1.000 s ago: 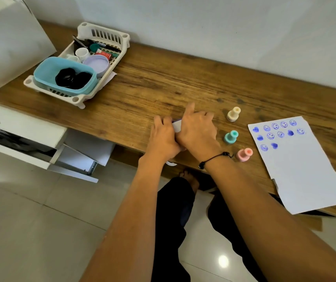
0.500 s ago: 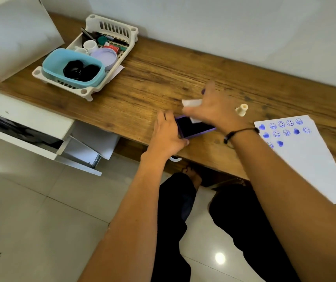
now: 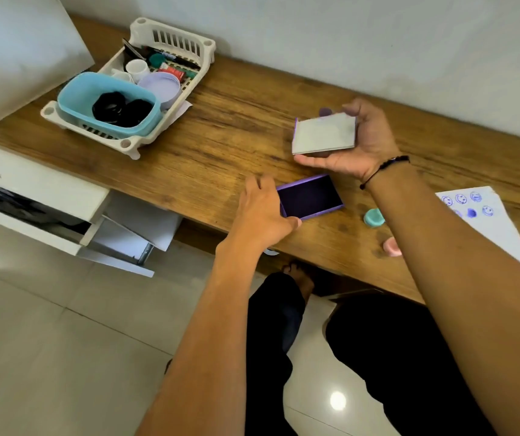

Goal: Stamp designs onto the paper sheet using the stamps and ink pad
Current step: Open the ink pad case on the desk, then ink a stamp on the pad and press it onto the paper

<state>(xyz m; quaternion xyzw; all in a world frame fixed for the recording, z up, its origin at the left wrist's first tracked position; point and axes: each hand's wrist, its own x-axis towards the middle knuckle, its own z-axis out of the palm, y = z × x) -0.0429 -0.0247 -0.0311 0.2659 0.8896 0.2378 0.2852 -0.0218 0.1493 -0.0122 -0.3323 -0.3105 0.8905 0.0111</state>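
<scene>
A: What is at the far left of the bench (image 3: 221,127)?
B: A white basket (image 3: 175,48) holding a blue tub (image 3: 73,102) and small items.

A: State the left hand (image 3: 263,212).
B: Its grip grasps the near-left end of the open ink pad (image 3: 310,196), which lies flat near the bench's near edge.

A: The right hand (image 3: 362,141)?
B: Its grip holds the lid (image 3: 323,133) above the bench, beyond the pad.

A: Further right?
B: A teal stamp (image 3: 373,218), a pink stamp (image 3: 392,247), then the paper sheet (image 3: 504,228) with blue prints.

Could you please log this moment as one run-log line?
left hand: steadies ink pad | right hand: holds lid | pad: open | stamps: untouched
</scene>
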